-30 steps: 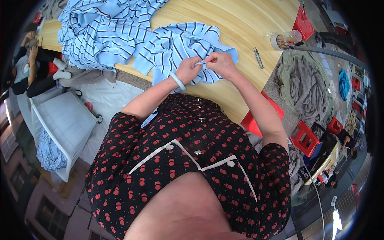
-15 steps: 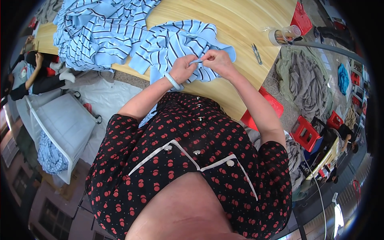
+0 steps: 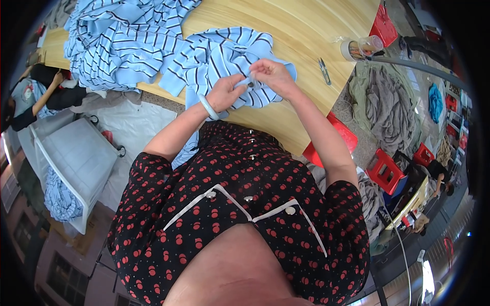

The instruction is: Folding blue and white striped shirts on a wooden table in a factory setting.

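A light-blue shirt with dark and white stripes [image 3: 219, 58] lies crumpled on the near part of the table in front of me. My left hand [image 3: 227, 92] is closed on a narrow light-blue edge of this shirt, thumb on top. A small dark button [image 3: 250, 84] shows on that edge, just past the thumb. Close beside it, my right hand [image 3: 274, 79] holds its fingertips together in a pinch, slightly above the cloth. Whatever sits between those fingertips is too small to make out.
More striped blue garments [image 3: 122, 46] are heaped at the table's left. Thread snips [image 3: 324, 71] and a clear jar of tools [image 3: 352, 49] lie to the right. Red stools [image 3: 385, 171], grey cloth piles [image 3: 383, 102] and a white wheeled bin [image 3: 76, 153] surround the wooden table [image 3: 306, 25].
My hands have parted slightly at the shirt edge, and the dark button now shows between them. My right fingertips have lifted a little. The whole view has shifted slightly.
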### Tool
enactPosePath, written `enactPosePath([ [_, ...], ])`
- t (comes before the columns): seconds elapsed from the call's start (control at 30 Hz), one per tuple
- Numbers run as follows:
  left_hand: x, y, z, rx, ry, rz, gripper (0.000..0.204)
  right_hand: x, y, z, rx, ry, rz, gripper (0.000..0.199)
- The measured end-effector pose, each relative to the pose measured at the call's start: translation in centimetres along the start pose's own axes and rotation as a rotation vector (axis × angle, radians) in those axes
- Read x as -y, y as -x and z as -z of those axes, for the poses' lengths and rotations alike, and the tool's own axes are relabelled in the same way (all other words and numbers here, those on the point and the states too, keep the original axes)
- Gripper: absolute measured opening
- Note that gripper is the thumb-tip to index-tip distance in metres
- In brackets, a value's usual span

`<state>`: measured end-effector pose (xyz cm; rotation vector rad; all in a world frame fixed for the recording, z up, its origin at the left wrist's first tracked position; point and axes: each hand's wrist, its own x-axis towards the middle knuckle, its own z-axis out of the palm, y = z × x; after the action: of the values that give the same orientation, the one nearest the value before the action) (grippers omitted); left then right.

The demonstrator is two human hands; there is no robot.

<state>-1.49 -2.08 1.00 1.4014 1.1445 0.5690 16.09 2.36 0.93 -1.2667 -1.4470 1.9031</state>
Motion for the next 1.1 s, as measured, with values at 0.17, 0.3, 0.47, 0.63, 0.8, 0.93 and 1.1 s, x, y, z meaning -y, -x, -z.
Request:
enactPosePath([
  [0.17, -3.3, 1.4, -1.0, 0.038, -0.017, 0.008, 0.015, -0.2, -3.2, 0.1, -0.441, 0.826, 0.560, 0.021],
  [0.3, -6.2, 3.9, -1.0, -0.013, 0.078, 0.010, 0.015, -2.2, -4.5, 1.8, -0.238, 1.045, 0.440, 0.018],
  [0.47, -9.9, 9.7, 1.9, -0.271, 0.140, 0.056, 0.015, 0.5, -1.0, 5.8, -0.283, 0.947, 0.177, 0.019],
  [0.63, -11.7, 16.9, 2.2, -0.669, 0.360, 0.012, 0.012, 0.2, 3.0, 7.1, -0.119, -0.145, -0.292, 0.020],
  [0.8, -13.4, 25.1, -0.6, -0.971, 0.290, -0.151, 0.011, 8.1, 5.7, 4.9, -0.070, -0.859, 0.057, 0.029],
  [0.93, -17.3, 28.6, -5.1, -1.135, 0.512, -0.372, 0.016, 10.6, 8.9, 0.2, 0.330, -1.059, 0.247, 0.050],
  [1.1, -19.4, 28.3, -8.8, -1.149, 0.735, -0.413, 0.018, 1.7, 15.7, -8.7, 0.570, -0.844, -0.044, 0.074],
])
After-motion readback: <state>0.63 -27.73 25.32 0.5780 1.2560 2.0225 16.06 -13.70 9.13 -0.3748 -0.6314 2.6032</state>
